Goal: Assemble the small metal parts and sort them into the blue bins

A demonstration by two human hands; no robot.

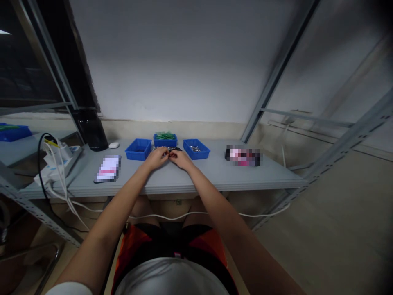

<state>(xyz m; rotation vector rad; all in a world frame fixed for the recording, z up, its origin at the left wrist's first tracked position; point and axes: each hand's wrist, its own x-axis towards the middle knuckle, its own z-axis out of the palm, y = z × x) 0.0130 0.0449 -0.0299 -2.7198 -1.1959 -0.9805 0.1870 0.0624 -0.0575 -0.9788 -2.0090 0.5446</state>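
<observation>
My left hand (159,157) and my right hand (181,159) meet over the grey shelf top, fingertips pinched together. What sits between the fingers is too small and dark to name. Just behind them lies a row of thin metallic and black pieces (175,149), partly covered by my fingers. Around my hands stand three blue bins: the left bin (135,155) has a dark inside, the back bin (156,142) holds green pieces (165,135), and the right bin (199,155) contains small silvery metal parts (195,148).
On the left are a lit phone (108,168), a white earbud case (114,145), a black bottle (93,133) and a power strip (63,164) with cables. A blurred pink-and-black item (243,155) lies at right. Metal shelf posts (276,73) flank the grey shelf top (221,178).
</observation>
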